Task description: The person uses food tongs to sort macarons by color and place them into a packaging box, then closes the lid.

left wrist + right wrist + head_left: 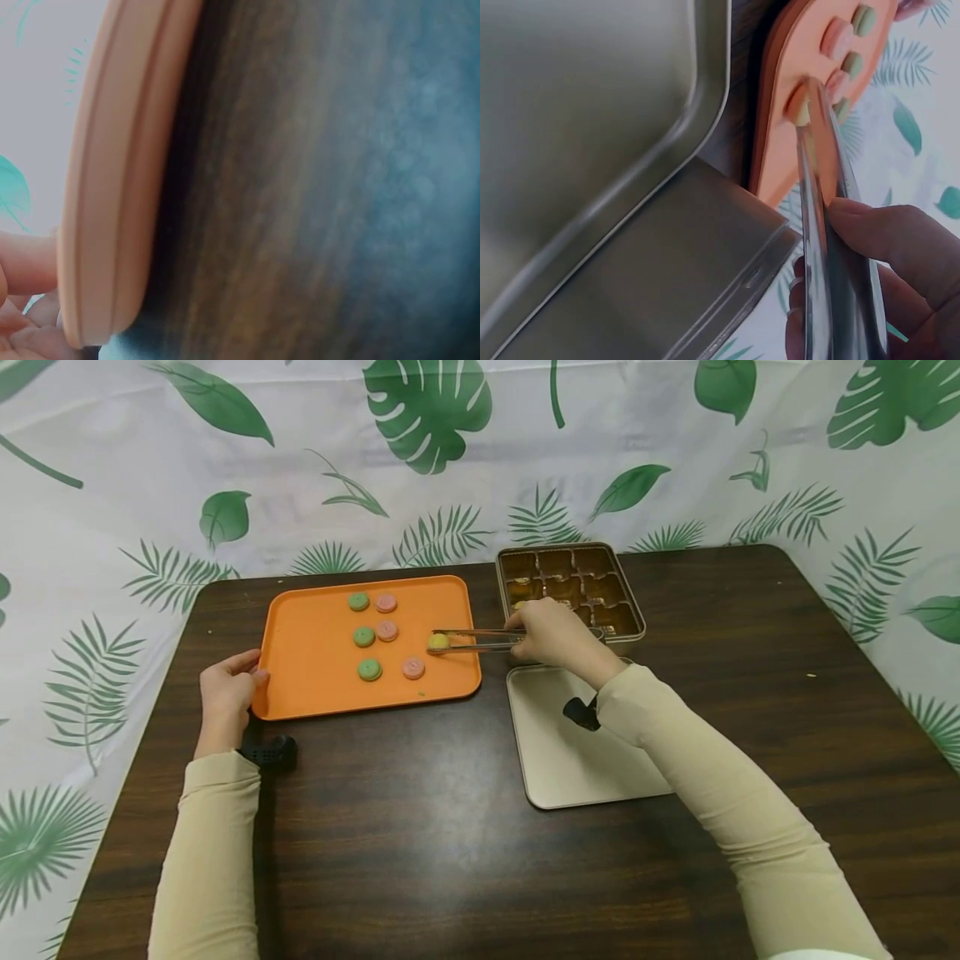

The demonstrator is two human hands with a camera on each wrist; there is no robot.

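Note:
My right hand (558, 635) holds metal tongs (480, 647), thumb on one arm and fingers on the other. Their tips lie on either side of a yellow macaron (438, 642) at the right end of the orange tray (307, 643). In the right wrist view, the tips touch that macaron (798, 105). Several green macarons (363, 637) and pink macarons (387, 631) sit mid-tray. At the tray's left edge, my left hand (225, 689) grips the rim; the left wrist view shows fingers (28, 262) against the tray's side.
Behind my right hand stands a metal tin (632, 593) with a brown compartment insert; something yellow shows in it, partly hidden by the hand. A pale metal lid (555, 760) lies in front, under my right forearm. A leaf-print cloth (300, 485) hangs behind the dark table (420, 852).

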